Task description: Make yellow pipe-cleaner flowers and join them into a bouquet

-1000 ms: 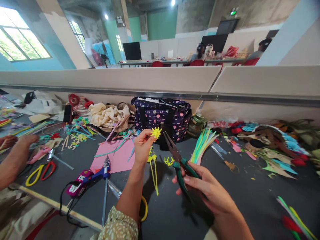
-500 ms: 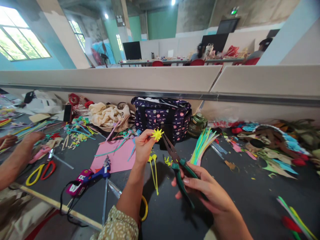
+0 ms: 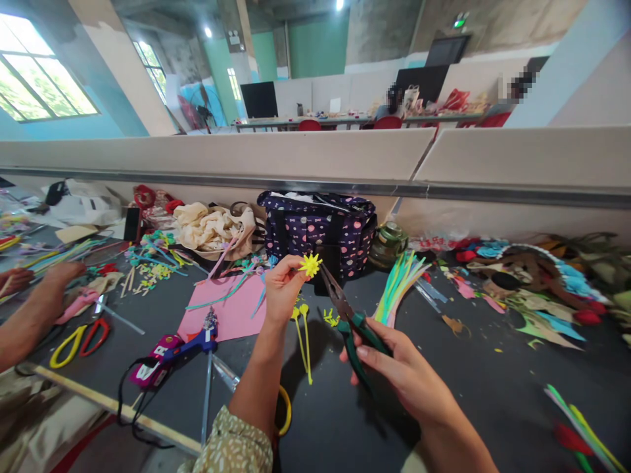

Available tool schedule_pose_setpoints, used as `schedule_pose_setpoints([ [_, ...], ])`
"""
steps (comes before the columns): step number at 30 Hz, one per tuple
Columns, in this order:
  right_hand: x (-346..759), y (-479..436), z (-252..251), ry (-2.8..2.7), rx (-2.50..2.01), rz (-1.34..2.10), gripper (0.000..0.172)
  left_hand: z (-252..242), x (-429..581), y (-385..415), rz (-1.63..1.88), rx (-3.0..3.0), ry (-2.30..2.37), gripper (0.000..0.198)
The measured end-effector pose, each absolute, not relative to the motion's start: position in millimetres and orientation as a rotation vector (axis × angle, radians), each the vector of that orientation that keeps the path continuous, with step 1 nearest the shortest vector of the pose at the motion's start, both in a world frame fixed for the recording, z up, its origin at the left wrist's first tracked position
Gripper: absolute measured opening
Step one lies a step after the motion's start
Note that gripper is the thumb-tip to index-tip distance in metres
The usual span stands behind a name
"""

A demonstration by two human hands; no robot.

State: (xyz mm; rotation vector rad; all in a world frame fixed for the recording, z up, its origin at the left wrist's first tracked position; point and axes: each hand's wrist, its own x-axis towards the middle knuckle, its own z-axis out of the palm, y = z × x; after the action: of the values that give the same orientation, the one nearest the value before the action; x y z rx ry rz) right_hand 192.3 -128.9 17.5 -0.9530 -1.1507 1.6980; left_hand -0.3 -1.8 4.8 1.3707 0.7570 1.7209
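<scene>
Between thumb and fingers, my left hand (image 3: 284,289) pinches a yellow pipe-cleaner flower (image 3: 310,265) with short spiky petals, held up above the table. My right hand (image 3: 394,361) is wrapped round the dark green handles of long-nose pliers (image 3: 351,315). The pliers' tips reach the flower's right edge; whether they grip a petal I cannot tell. Below the flower, two yellow stems with round heads (image 3: 304,341) lie on the dark table, beside a small heap of yellow clippings (image 3: 331,318).
A blue glue gun (image 3: 197,341) and scissors with yellow and red handles (image 3: 81,341) lie left, near a co-worker's arm (image 3: 34,309). Behind stand a patterned bag (image 3: 315,226) and a green bottle (image 3: 389,243). A pipe-cleaner bundle (image 3: 401,282) lies right of the pliers.
The plier handles have come closer together in my right hand. The flower and my left hand stay in nearly the same place.
</scene>
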Motion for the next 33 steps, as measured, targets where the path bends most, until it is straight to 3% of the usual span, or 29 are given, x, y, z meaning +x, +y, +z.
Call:
schedule_pose_setpoints([
  [11,187,-129,11,-1.360,-1.163,1.349,0.024,3,0,-1,1.718,1.447,0.765,0.006],
  [19,191,-128,19,-1.125,-0.957,1.667,0.020,3,-1,-2,1.686,1.391,0.780,0.007],
  [33,194,-127,22,-1.011,-0.849,1.843,0.019,9,0,-5,1.667,1.350,0.772,0.010],
])
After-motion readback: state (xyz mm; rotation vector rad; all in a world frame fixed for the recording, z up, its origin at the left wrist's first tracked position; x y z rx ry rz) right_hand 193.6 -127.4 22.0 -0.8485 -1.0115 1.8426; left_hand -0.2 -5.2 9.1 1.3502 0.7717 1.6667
